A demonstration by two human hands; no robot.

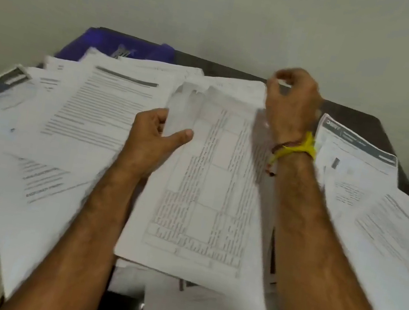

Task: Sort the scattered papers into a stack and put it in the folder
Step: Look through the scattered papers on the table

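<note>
A dark table (362, 120) stands against the wall, strewn with loose papers (89, 118); a blue folder (108, 45) lies at its far edge.

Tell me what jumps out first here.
White papers are strewn across the dark table. At centre the left hand pinches a gridded sheet, while the right hand is raised at its far edge. A blue folder lies at the back left.

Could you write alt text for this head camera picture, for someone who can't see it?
A person's left hand grips the edge of a white sheet printed with a table grid, while the right hand, fingers curled, is at its far corner. Loose white printed papers cover a dark table; a blue plastic folder lies at the back.
</note>
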